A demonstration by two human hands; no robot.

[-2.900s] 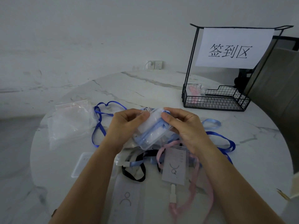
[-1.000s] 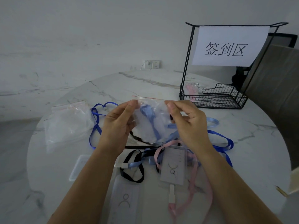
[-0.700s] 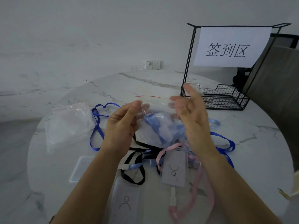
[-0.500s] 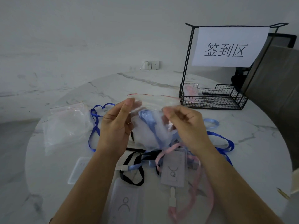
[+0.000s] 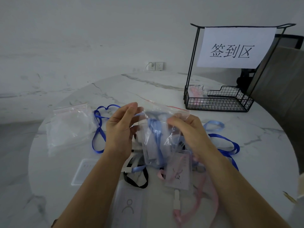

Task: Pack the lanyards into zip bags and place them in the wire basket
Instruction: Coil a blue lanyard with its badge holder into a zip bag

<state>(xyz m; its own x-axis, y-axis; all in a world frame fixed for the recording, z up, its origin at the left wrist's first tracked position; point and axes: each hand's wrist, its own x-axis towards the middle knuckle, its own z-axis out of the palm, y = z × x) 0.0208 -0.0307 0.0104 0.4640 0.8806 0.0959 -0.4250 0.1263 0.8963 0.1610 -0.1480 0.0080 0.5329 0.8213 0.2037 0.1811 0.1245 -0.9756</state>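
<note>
Around my grips first, from the head view. Beyond my right grip (image 5: 189, 130), toward the far right of the counter (image 5: 263, 153), stands the wire basket (image 5: 217, 104). A paper sign (image 5: 235, 48) hangs on its tall frame, and 1 bagged pink lanyard (image 5: 195, 92) lies in its left end.

Well to the left of my left grip (image 5: 120, 129) lies a pile of empty zip bags (image 5: 69, 127). A dark blue lanyard (image 5: 98, 126) loops between that pile and the grip. Just right of my right grip lie a light blue loop (image 5: 221, 125) and a second dark blue lanyard (image 5: 227, 139).

Below both grips, nearer me, is a tangle: a black lanyard (image 5: 131, 181), a pink lanyard (image 5: 213, 199) with a badge holder (image 5: 178, 173), a lower holder (image 5: 128, 206) and a clear holder (image 5: 83, 170). My wrists and the held bag hide part of it.

My 2 grips hold 1 zip bag (image 5: 164, 112) between them, above the tangle. The left pinches its left edge with nearly straight fingers. The right pinches its right side with curled fingertips, just under the zip. The red zip line faces up and away from me, sloping down toward my right grip. The bag's long axis hangs from that line toward me. Inside, a light blue lanyard (image 5: 156, 134) runs along the same axis. I cannot tell whether the zip is sealed.
</note>
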